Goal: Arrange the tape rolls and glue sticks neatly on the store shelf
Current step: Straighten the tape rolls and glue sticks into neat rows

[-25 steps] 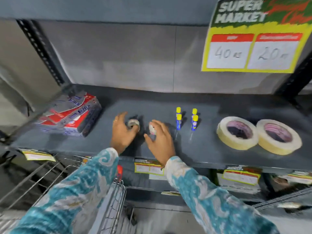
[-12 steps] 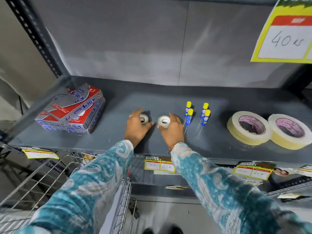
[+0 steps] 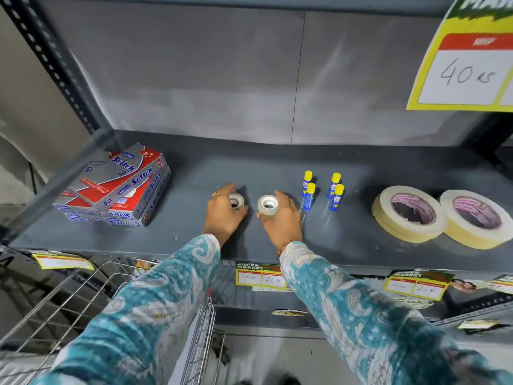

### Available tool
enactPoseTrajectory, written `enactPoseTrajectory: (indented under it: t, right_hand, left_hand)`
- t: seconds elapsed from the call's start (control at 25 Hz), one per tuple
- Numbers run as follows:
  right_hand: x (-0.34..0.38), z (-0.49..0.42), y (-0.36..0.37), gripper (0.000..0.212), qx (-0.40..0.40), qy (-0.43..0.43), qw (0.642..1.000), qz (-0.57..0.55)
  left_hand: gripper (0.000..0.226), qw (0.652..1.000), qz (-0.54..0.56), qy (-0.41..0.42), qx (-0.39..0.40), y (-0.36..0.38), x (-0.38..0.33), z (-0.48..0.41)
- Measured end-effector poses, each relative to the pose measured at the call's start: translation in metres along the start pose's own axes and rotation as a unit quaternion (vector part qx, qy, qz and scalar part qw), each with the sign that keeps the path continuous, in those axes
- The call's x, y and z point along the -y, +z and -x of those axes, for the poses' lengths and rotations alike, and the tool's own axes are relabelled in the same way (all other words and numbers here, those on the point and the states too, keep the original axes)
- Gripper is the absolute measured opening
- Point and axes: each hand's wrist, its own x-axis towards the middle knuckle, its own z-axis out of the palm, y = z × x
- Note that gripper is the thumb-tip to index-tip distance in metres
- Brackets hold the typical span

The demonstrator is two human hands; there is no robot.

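Note:
Two small clear tape rolls lie flat on the grey shelf (image 3: 277, 162), side by side near its middle. My left hand (image 3: 222, 215) grips the left small roll (image 3: 237, 200), partly covering it. The right small roll (image 3: 268, 204) sits in the fingers of my right hand (image 3: 283, 220). Just right of that hand stand several blue glue sticks with yellow caps (image 3: 322, 191), upright in two pairs. Further right, two large cream masking tape rolls (image 3: 408, 215) (image 3: 476, 219) lie flat, touching each other.
A stack of red and silver Softek boxes (image 3: 116, 187) sits at the shelf's left end. A wire shopping trolley (image 3: 83, 295) stands below left. Price labels (image 3: 261, 276) hang on the shelf's front edge, and a large yellow price sign (image 3: 466, 68) hangs top right.
The right small roll, tilted in my fingers a second ago, now lies flat on the shelf beside the left one. Both hands stay on their rolls. The camera has moved closer and lower.

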Motion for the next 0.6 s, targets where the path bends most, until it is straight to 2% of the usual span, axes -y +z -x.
enactPoseTrajectory:
  t: [0.16, 0.36, 0.6]
  right_hand:
    - [0.001, -0.002, 0.0, 0.06, 0.003, 0.011, 1.0, 0.003]
    - [0.002, -0.003, -0.002, 0.054, -0.002, 0.023, 1.0, -0.002]
    - [0.004, 0.0, -0.003, 0.053, 0.011, 0.013, 1.0, -0.001]
  left_hand:
    - [0.051, 1.0, -0.014, 0.004, 0.008, 0.001, 0.001, -0.003]
    - [0.068, 0.997, -0.018, 0.027, 0.064, -0.008, 0.01, -0.007]
    - [0.061, 0.996, -0.029, 0.044, 0.073, -0.011, 0.015, -0.007]
